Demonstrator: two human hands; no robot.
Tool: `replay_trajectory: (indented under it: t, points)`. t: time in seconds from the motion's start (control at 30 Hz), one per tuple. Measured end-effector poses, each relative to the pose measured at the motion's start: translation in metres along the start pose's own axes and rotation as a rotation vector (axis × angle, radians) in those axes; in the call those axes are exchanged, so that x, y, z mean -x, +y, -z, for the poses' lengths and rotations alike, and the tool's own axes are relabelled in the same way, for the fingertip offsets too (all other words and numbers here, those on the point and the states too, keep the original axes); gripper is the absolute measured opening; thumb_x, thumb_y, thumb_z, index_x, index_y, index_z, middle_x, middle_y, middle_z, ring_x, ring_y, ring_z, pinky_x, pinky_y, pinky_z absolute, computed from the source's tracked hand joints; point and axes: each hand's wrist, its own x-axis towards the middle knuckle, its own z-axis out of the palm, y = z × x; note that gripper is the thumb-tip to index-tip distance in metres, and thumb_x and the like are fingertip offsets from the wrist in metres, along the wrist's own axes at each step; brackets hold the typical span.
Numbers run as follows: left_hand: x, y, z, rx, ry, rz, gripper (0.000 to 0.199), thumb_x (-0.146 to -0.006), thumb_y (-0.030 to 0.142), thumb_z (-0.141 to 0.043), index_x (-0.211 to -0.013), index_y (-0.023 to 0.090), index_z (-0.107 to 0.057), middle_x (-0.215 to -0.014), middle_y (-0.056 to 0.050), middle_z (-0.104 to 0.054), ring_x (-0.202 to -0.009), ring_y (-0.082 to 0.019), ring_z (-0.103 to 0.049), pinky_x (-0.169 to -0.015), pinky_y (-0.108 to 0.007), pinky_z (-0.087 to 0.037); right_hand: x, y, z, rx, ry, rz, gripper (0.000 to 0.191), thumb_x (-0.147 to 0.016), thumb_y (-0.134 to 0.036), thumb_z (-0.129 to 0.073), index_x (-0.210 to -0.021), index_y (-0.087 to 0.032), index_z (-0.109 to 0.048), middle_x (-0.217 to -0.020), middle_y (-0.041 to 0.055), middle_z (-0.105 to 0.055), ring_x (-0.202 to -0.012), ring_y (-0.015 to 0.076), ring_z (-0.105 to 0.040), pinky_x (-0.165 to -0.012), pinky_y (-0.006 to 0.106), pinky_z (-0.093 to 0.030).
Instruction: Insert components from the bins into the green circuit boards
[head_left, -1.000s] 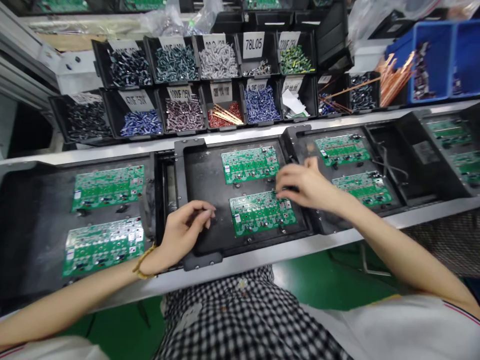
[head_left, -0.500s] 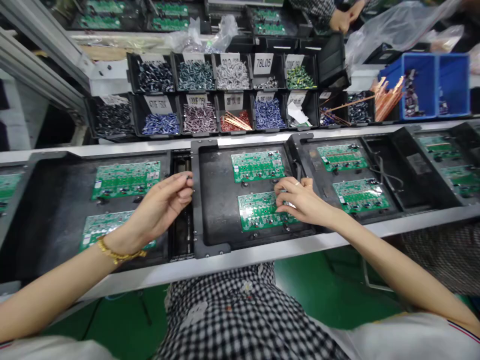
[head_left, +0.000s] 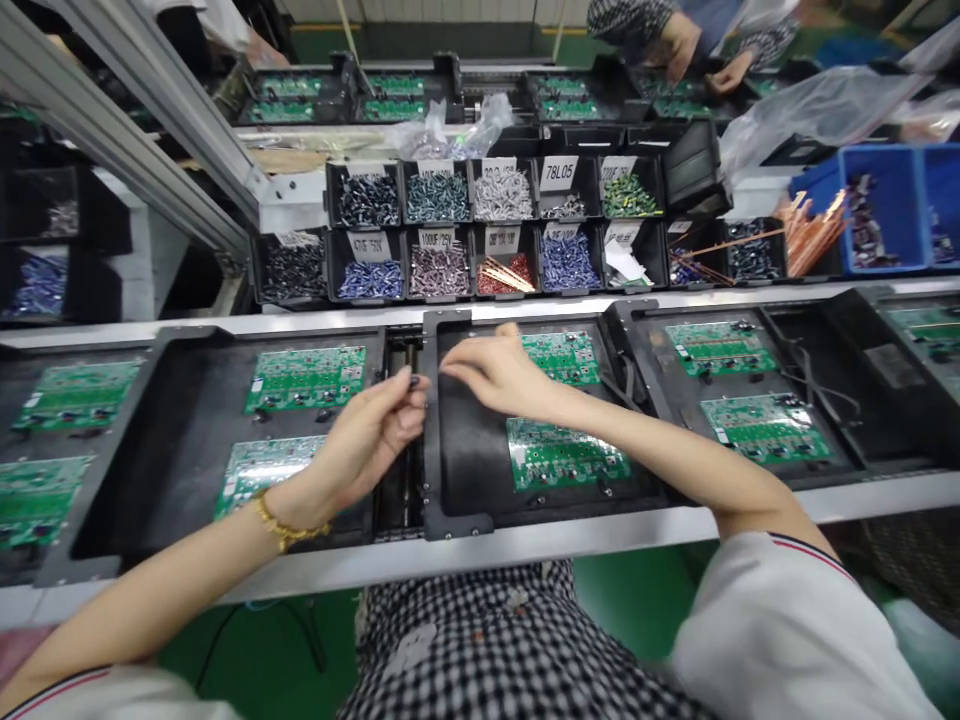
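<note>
My left hand (head_left: 379, 432), with a gold bracelet at its wrist, pinches a small dark electronic component (head_left: 413, 380) between thumb and fingertips. It hovers over the gap beside the middle black tray (head_left: 472, 455). Just to the right, my right hand (head_left: 501, 372) has its thumb and fingertips drawn together, pointing at the left hand; anything between them is too small to make out. Beneath and behind the right hand and forearm lie an upper green circuit board (head_left: 562, 357), partly covered, and a lower circuit board (head_left: 566, 455) in the same tray.
Labelled black bins of components (head_left: 439, 268) stand in two rows behind the rail. Copper-coloured strips (head_left: 811, 232) and a blue bin (head_left: 885, 225) are at the right. Neighbouring trays hold more circuit boards (head_left: 307, 377). Across the line, another person's hands (head_left: 679, 45) are at work.
My right hand has left the lower board and moved left and up, close to my left hand. The left hand still pinches its component. The view has shifted, showing more of the far line.
</note>
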Motion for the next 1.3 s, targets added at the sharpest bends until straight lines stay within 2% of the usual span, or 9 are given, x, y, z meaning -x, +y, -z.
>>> replay_trajectory:
  t: [0.07, 0.17, 0.33, 0.47, 0.63, 0.77, 0.9, 1.03, 1.3]
  points:
    - [-0.012, -0.017, -0.014, 0.001, -0.058, 0.11, 0.023, -0.075, 0.029, -0.073, -0.076, 0.007, -0.067, -0.062, 0.0, -0.052, -0.046, -0.002, -0.042, -0.042, -0.012, -0.037, 0.022, 0.007, 0.02, -0.142, 0.062, -0.085, 0.024, -0.088, -0.026, -0.046, -0.086, -0.017, -0.068, -0.086, 0.0022, -0.072, -0.078, 0.0153, -0.061, -0.074, 0.031, -0.031]
    - [-0.029, -0.043, -0.045, -0.003, -0.12, 0.156, 0.023, -0.08, 0.03, -0.067, -0.073, 0.008, -0.064, -0.063, 0.001, -0.052, -0.048, -0.003, -0.044, -0.046, -0.013, -0.038, 0.056, 0.015, 0.04, -0.238, 0.105, -0.177, 0.019, -0.083, -0.029, -0.055, -0.08, -0.017, -0.07, -0.081, 0.0023, -0.072, -0.075, 0.0156, -0.064, -0.068, 0.028, -0.041]
    - [-0.045, -0.072, -0.096, -0.129, -0.218, 0.108, 0.027, -0.086, 0.027, -0.06, -0.066, 0.009, -0.061, -0.059, 0.001, -0.051, -0.049, -0.003, -0.043, -0.048, -0.015, -0.034, 0.1, 0.024, 0.058, -0.039, 0.287, -0.231, 0.01, -0.077, -0.024, -0.062, -0.078, -0.019, -0.071, -0.08, 0.0019, -0.073, -0.074, 0.0161, -0.066, -0.07, 0.029, -0.046]
    - [-0.051, -0.082, -0.117, -0.21, -0.272, 0.136, 0.03, -0.089, 0.026, -0.056, -0.065, 0.009, -0.062, -0.059, -0.001, -0.056, -0.048, -0.004, -0.044, -0.045, -0.017, -0.03, 0.122, 0.035, 0.073, 0.17, 0.279, -0.213, 0.011, -0.081, -0.024, -0.059, -0.079, -0.02, -0.069, -0.078, 0.0007, -0.072, -0.071, 0.0153, -0.064, -0.073, 0.031, -0.041]
    - [-0.06, -0.089, -0.113, -0.244, -0.153, 0.292, 0.017, -0.089, 0.017, -0.055, -0.085, 0.008, -0.069, -0.087, -0.01, -0.068, -0.06, -0.007, -0.055, -0.055, -0.019, -0.041, 0.142, 0.077, 0.082, 0.321, -0.002, -0.151, 0.017, -0.087, -0.021, -0.048, -0.084, -0.018, -0.064, -0.084, 0.0034, -0.07, -0.071, 0.0151, -0.059, -0.073, 0.033, -0.027]
    - [-0.065, -0.092, -0.106, -0.238, -0.126, 0.28, 0.01, -0.082, 0.015, -0.064, -0.085, 0.009, -0.071, -0.076, -0.004, -0.063, -0.055, -0.004, -0.047, -0.054, -0.017, -0.038, 0.149, 0.109, 0.069, 0.263, -0.256, -0.098, 0.018, -0.087, -0.016, -0.043, -0.086, -0.018, -0.061, -0.097, 0.0037, -0.067, -0.081, 0.0155, -0.057, -0.073, 0.033, -0.02]
    - [-0.069, -0.092, -0.105, -0.21, -0.149, 0.275, 0.014, -0.085, 0.015, -0.059, -0.088, 0.008, -0.071, -0.066, 0.001, -0.051, -0.056, -0.004, -0.042, -0.057, -0.017, -0.037, 0.147, 0.117, 0.059, 0.255, -0.27, -0.083, 0.02, -0.086, -0.014, -0.041, -0.083, -0.016, -0.061, -0.099, 0.0043, -0.064, -0.083, 0.0151, -0.055, -0.073, 0.033, -0.017]
    - [-0.075, -0.093, -0.107, -0.235, -0.143, 0.301, 0.019, -0.084, 0.006, -0.054, -0.094, 0.008, -0.07, -0.073, -0.002, -0.057, -0.058, -0.004, -0.045, -0.062, -0.018, -0.039, 0.148, 0.115, 0.058, 0.256, -0.25, -0.074, 0.019, -0.085, -0.013, -0.042, -0.081, -0.016, -0.06, -0.096, 0.0038, -0.064, -0.085, 0.0153, -0.055, -0.073, 0.033, -0.016]
    - [-0.087, -0.098, -0.109, -0.279, -0.167, 0.297, 0.01, -0.083, 0.013, -0.06, -0.085, 0.01, -0.069, -0.079, -0.004, -0.065, -0.053, -0.003, -0.045, -0.056, -0.016, -0.039, 0.15, 0.115, 0.056, 0.274, -0.229, -0.086, 0.021, -0.084, -0.011, -0.04, -0.081, -0.016, -0.06, -0.093, 0.0037, -0.065, -0.086, 0.0167, -0.054, -0.071, 0.033, -0.014]
